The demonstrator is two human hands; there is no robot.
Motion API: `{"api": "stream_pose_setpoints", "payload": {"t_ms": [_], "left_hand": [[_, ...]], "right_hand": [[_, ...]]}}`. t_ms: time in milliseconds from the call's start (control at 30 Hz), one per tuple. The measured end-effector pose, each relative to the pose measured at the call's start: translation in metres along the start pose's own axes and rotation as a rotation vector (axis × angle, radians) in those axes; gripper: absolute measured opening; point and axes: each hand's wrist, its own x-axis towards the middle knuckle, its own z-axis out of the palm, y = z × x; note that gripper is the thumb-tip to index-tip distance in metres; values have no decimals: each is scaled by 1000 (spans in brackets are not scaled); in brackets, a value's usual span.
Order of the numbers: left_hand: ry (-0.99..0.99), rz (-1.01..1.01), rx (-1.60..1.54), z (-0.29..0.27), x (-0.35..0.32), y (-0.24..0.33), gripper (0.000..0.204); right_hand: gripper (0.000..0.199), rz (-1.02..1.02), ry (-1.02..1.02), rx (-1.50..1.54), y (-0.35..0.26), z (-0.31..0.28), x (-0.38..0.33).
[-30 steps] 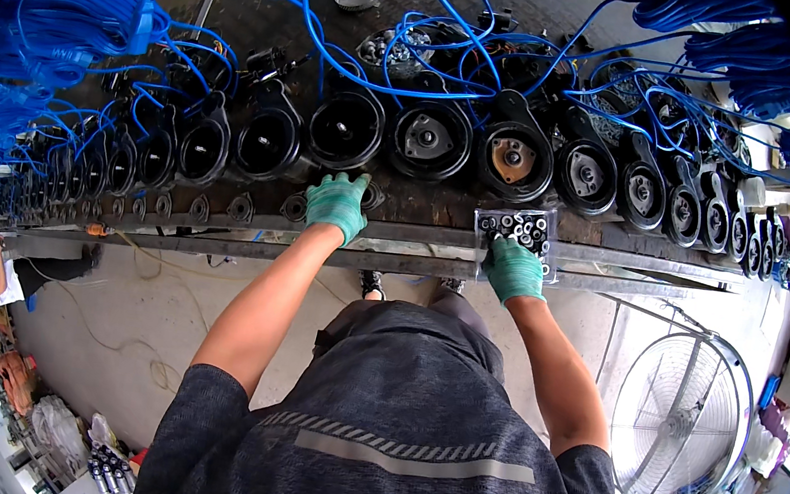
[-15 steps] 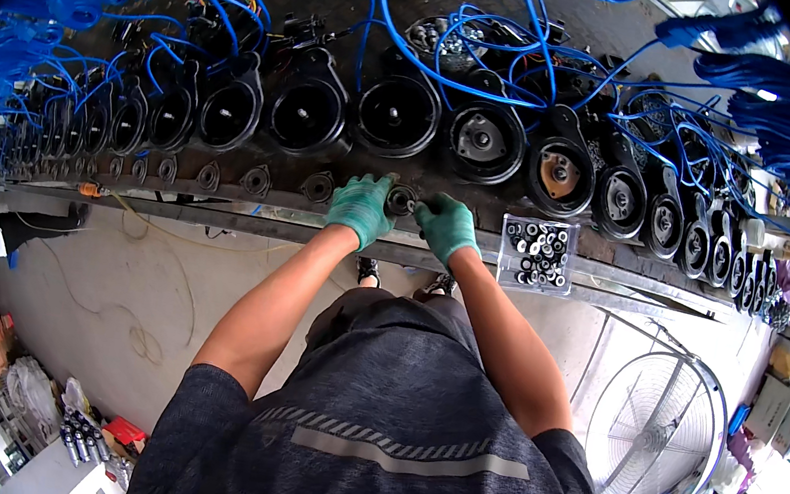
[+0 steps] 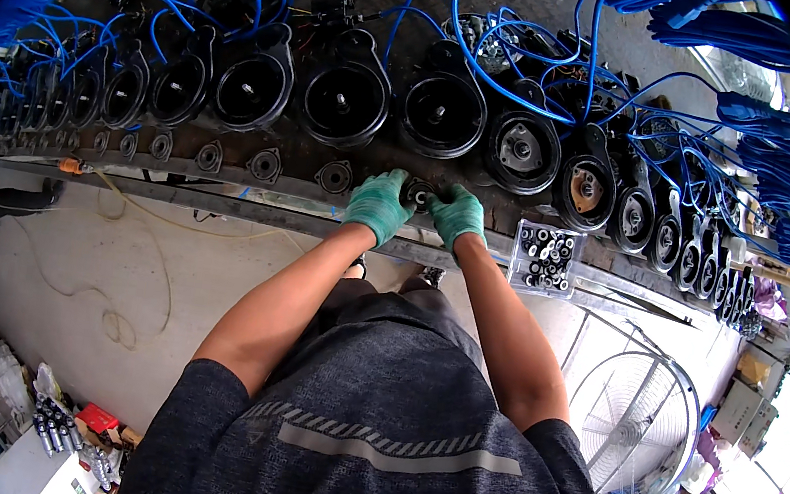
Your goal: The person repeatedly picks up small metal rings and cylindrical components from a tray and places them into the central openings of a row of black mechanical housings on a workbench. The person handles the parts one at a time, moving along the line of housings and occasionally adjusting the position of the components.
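Note:
Both my hands wear green gloves and meet at the front edge of the workbench. Between them lies a small dark round flange plate (image 3: 418, 191) with a light ring at its centre. My left hand (image 3: 378, 206) is closed on the plate's left side. At its right side, my right hand (image 3: 458, 217) has its fingers pinched together, the tips at the central ring; what they hold is hidden. More flange plates (image 3: 335, 176) lie in a row to the left. Just right of my right hand stands a clear plastic box (image 3: 540, 286) of small black-and-white rings.
Black round housings (image 3: 346, 101) line the bench behind my hands; several on the right contain discs. Blue cables (image 3: 513, 92) run above and between them. A large caged fan (image 3: 632, 432) stands at right on the floor. A hose (image 3: 178, 222) hangs along the bench front.
The view has shifted, so the bench items sit farther right. My right hand has come closer to the plate, and its fingertips now reach the central ring.

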Motion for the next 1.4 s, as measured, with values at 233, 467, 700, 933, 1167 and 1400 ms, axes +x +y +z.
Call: {"api": "stream_pose_setpoints", "payload": {"t_ms": [233,467,700,933,1167,1400], "left_hand": [[-106,-115,7,-14,9,17,54],[-143,-266,37,-10,21,17,57],[-200,-336,99,-10,30,30,65],[-216,-212,-17,-9,40,9,49],[-257,-266,-282,-3,17,-12,47],[-207,-277,-440,-6,1,-19,47]], "right_hand": [[46,-26,-55,223,23,4,18],[56,14,-105,-63,-4,-4,19],[67,126,-107,-247,-28,-16,11],[49,88,-49,363,40,19,42],[42,11,-38,5,65,30,32],[26,169,-44,589,-13,0,-17]]}}
